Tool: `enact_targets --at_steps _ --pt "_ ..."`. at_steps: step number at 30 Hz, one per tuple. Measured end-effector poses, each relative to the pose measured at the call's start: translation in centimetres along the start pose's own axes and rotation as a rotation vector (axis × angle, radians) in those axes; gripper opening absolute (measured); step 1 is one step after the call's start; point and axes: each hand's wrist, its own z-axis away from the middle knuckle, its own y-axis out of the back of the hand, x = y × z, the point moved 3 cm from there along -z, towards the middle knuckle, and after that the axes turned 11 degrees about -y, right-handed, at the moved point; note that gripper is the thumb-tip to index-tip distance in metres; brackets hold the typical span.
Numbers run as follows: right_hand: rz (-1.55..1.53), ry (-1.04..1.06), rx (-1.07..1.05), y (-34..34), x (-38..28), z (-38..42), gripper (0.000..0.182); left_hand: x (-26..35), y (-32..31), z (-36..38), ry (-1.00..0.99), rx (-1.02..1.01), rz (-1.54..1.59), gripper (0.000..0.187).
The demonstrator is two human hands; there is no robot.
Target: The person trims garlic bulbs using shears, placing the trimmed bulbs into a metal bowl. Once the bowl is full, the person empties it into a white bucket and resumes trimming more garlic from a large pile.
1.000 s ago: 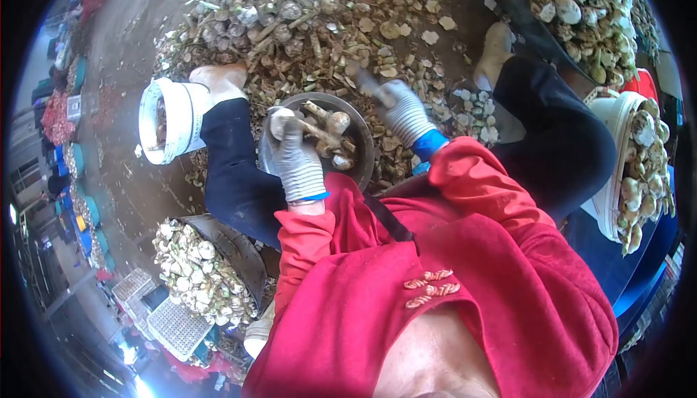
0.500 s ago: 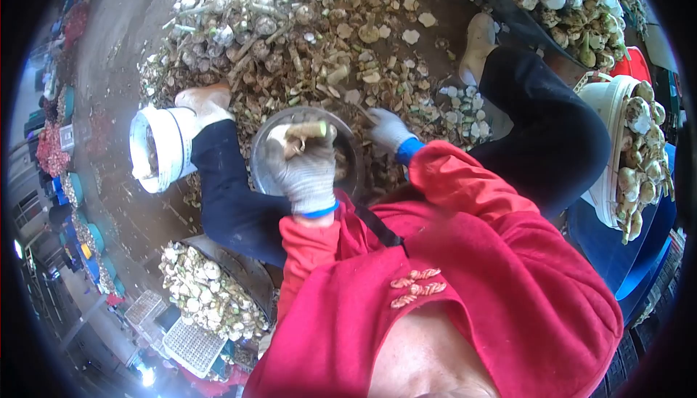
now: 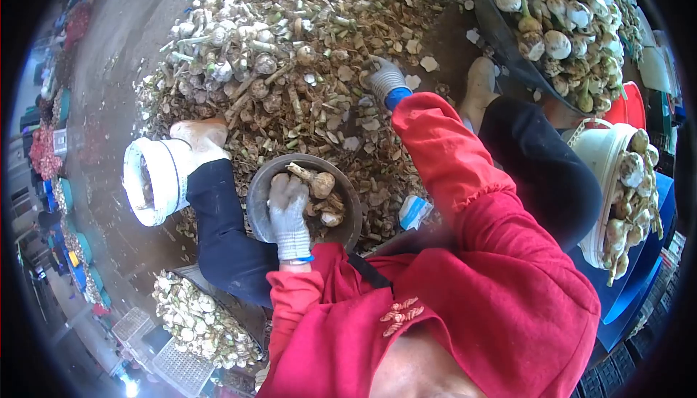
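My left hand [image 3: 289, 213], in a whitish knit glove, is down inside a round metal bowl [image 3: 353, 227]. Its fingers curl among the garlic and appear closed on a bulb, though the fingertips are partly hidden. Right beside them in the bowl lies a garlic bulb [image 3: 321, 185] with a stem stub, with more bulbs below it. My right hand [image 3: 385, 80], gloved too, is stretched out over the garlic trimmings [image 3: 341, 96] on the floor. Its fingers are bent together, and what they hold, if anything, is too small to make out.
Whole garlic [image 3: 218, 53] is heaped at the far left of the trimmings. A white bucket [image 3: 156, 180] stands by my left foot. A large tub [image 3: 501, 35] of garlic and a garlic-topped white bucket [image 3: 592, 155] are at right. A blue-and-white packet [image 3: 414, 213] lies near my lap.
My left hand has lowered from above the bowl, where it held a stemmed garlic bulb, down into it. My right hand has reached forward over the trimmings. The blue-and-white packet has come into view.
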Motion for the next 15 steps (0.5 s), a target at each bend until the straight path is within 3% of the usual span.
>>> enact_targets --at_steps 1,3,4,5,8,9,10,11,12,13,14,15 --pt "0.124 0.025 0.015 1.2 -2.3 2.5 0.023 -2.0 -0.3 -1.1 0.153 -0.173 0.512 0.05" --pt "-0.037 0.102 0.04 2.0 -6.1 8.0 0.018 -2.7 -2.2 -2.6 0.336 -0.194 0.786 0.047" --pt "-0.115 0.14 0.05 1.5 -6.8 10.3 0.016 -2.6 -3.9 -3.0 0.364 -0.039 0.546 0.047" --pt "-0.238 0.196 0.026 0.8 -6.9 12.3 0.015 -3.7 -5.0 -3.8 0.357 -0.043 0.578 0.052" --pt "-0.556 0.251 -0.219 0.6 -9.4 21.2 0.016 -2.4 -8.7 -5.4 0.668 0.007 0.71 0.066" --pt "-0.223 0.466 -0.172 0.3 -8.7 22.8 0.016 -3.5 -9.0 -6.1 0.622 -0.066 0.882 0.065" --pt "-0.173 0.535 -0.202 0.1 -8.1 24.8 0.016 -4.4 -9.0 -6.5 0.571 -0.142 1.05 0.066" --pt "-0.127 0.604 -0.232 0.1 -7.9 26.9 0.015 -2.5 -8.5 -6.0 0.493 -0.161 0.861 0.069" --pt "-0.369 0.526 -0.345 0.1 -7.4 29.1 0.013 -1.8 -8.0 -5.4 0.38 -0.205 0.883 0.069" --pt "-0.222 0.381 -0.434 1.4 -7.2 30.4 0.025 -1.3 -7.1 -4.9 0.339 -0.287 0.871 0.067" --pt "-0.271 0.453 -0.452 1.4 -6.8 30.8 0.025 -0.3 -6.2 -4.0 0.303 -0.363 0.855 0.066" --pt "-0.352 0.247 -0.476 1.5 -5.8 30.9 0.025 0.9 -5.7 -3.2 0.279 -0.432 0.916 0.064"
